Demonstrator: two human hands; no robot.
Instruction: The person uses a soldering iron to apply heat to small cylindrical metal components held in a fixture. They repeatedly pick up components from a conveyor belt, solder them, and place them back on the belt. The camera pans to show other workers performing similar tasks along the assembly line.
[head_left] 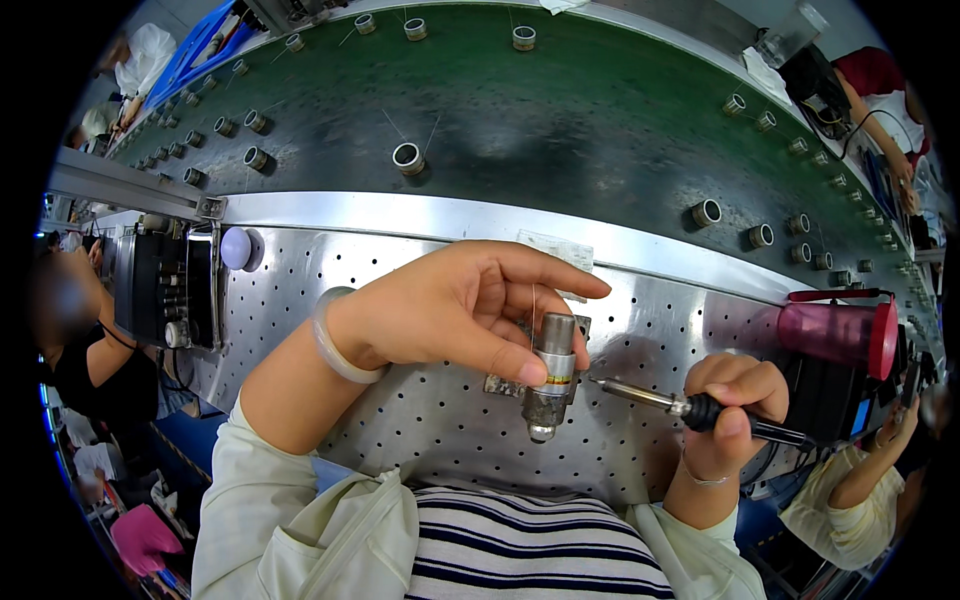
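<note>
My left hand point(455, 305) is closed on a silver metal cylinder point(553, 372), thumb on its near side and index finger stretched out past it. The cylinder has a narrower top, a thin yellowish band around its middle and a rounded lower end. A fine wire point(533, 305) stands up beside it. In my right hand point(735, 395) is a soldering iron point(645, 396), gripped by its black handle. Its tip points left, a short way from the cylinder and apparently not touching it. A dark metal block point(500, 385) shows partly behind my left hand.
Ahead runs a green conveyor belt point(560, 110) carrying several small metal rings, some with wires. The perforated metal worktop point(290, 290) holds a lilac round knob point(236, 248). A pink transparent bottle point(840, 335) stands right, a black device point(150, 290) left. Other people work on both sides.
</note>
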